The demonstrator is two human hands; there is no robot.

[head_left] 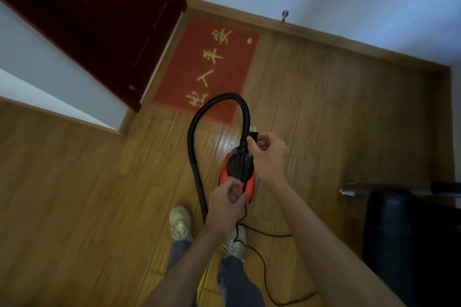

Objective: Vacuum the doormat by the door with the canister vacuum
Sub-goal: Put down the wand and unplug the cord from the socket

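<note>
Two pale shoes (179,223) sit at the near edge of my feed, planted on the wooden floor (74,182), with a thin black cord (264,279) looping past them to the right. Just beyond, the left grip (228,197) is curled tight at the near end of the canister vacuum (235,169), where the cord comes out. I cannot tell whether the fingers clamp the orange body or the cord itself. The right grip (268,152) is beside the far end of the canister, thumb and fingers pinched together on a small black plug (254,136) just beside the hose's base. I cannot make out whether the canister rests on the floor or is lifted.

From that base the black hose (224,97) arches up and over, then drops down the left side behind the left grip. The top of the arch overlaps the near corner of the doormat (207,67). That mat, red with yellow characters, lies flat on the floor, its left edge along the threshold of the dark door (99,20) and its far edge near the baseboard. A metal doorstop (284,16) sticks out above the far baseboard. At the right edge stands a black piece of furniture (411,244).
</note>
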